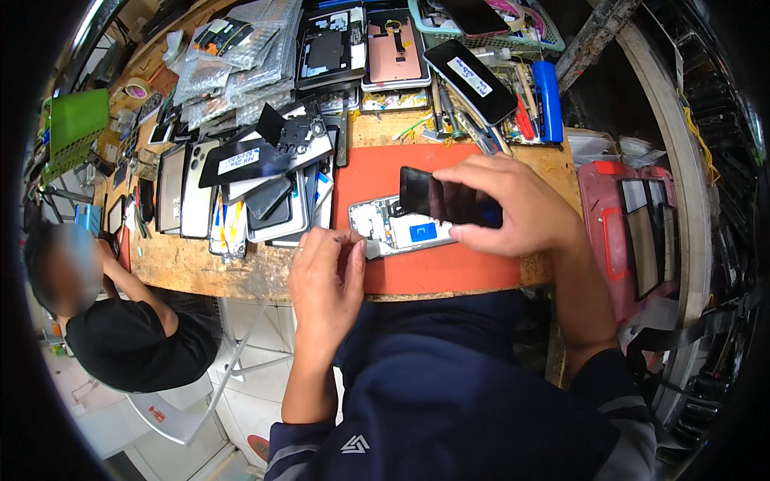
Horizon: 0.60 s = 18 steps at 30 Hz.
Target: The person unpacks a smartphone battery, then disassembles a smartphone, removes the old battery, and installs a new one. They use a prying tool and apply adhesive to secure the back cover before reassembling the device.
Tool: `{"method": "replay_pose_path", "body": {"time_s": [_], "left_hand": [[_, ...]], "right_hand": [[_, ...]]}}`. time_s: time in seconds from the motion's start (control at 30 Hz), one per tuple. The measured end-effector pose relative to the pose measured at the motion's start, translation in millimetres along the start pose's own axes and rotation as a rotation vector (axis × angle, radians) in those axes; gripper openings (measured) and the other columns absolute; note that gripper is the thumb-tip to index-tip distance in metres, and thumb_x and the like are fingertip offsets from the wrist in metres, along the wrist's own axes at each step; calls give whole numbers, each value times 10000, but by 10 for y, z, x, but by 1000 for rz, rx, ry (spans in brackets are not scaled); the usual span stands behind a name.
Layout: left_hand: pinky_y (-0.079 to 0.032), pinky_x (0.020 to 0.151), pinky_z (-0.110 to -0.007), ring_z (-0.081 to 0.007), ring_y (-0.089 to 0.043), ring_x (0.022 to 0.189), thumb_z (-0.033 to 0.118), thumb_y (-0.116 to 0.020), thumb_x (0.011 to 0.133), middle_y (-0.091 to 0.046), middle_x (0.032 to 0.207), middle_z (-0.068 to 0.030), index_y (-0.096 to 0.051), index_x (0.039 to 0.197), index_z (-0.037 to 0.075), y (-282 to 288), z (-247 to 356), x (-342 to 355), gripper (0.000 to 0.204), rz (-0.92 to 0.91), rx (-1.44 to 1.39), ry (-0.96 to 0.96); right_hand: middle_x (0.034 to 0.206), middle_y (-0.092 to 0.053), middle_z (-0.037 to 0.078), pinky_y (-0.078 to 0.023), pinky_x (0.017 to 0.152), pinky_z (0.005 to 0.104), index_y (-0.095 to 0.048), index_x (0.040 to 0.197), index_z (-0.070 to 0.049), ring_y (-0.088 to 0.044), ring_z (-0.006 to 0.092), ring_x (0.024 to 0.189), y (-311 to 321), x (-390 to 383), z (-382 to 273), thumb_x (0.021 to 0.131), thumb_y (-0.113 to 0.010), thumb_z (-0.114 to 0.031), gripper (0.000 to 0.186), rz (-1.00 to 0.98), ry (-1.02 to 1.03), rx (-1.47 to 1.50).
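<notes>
My right hand point(513, 200) grips a glossy black phone screen point(449, 196), which is tilted up above an opened phone body point(374, 221). Silvery inner parts and a blue patch show in the body, which lies on an orange-red work mat point(461, 275). The raised screen hides part of it. At the body's left end is my left hand point(322, 276), with thumb and forefinger bent close together at the near corner. Whether they pinch the edge or some small piece there, I cannot make out.
Left of the mat lies a pile of phone parts point(277, 200), with bubble-wrapped packs point(233, 68) behind. Far right stand hand tools and a blue cylinder point(547, 103), near a labelled black phone point(471, 80). A co-worker in black point(136, 341) sits at the left.
</notes>
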<state>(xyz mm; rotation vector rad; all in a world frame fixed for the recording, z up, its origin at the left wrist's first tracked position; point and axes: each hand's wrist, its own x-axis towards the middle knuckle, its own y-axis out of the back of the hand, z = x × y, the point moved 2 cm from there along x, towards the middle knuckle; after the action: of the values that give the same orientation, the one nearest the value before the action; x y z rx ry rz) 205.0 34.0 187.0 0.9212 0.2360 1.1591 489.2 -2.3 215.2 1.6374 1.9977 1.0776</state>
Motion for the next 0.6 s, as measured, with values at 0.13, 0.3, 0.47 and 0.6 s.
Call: {"method": "replay_pose_path", "body": {"time_s": [0.13,0.3,0.47,0.6], "left_hand": [[-530,789,-415,-306,-665,871,10,-789,923,-689,961,-117,-720,1018,13,-167,78,89,117,3,-40,-108],[-523,804,-433,-324,-687,904,126,-859,883,-711,1011,-120,-720,1036,32,-439,237,283,227,114,-44,-154],[-496,830,-456,-341,-665,893,225,-863,872,-703,932,-111,-719,1013,41,-662,295,420,273,189,-46,-93],[-482,813,-457,-327,-687,912,180,-819,891,-733,955,-114,-723,1004,42,-765,295,494,203,221,-145,-41]], "right_hand": [[1011,-778,137,-587,812,333,-665,1434,44,-745,192,892,31,55,136,931,-815,-213,584,-130,-156,341],[1009,-779,110,-572,803,313,-659,1470,25,-717,151,878,10,75,154,981,-801,-270,588,-156,-219,459],[993,-765,88,-569,757,284,-667,1466,3,-703,116,846,54,52,47,998,-803,-273,561,-129,-258,468],[1008,-773,110,-595,735,273,-671,1452,-2,-719,121,822,50,17,44,1003,-827,-310,566,-87,-213,423]]}}
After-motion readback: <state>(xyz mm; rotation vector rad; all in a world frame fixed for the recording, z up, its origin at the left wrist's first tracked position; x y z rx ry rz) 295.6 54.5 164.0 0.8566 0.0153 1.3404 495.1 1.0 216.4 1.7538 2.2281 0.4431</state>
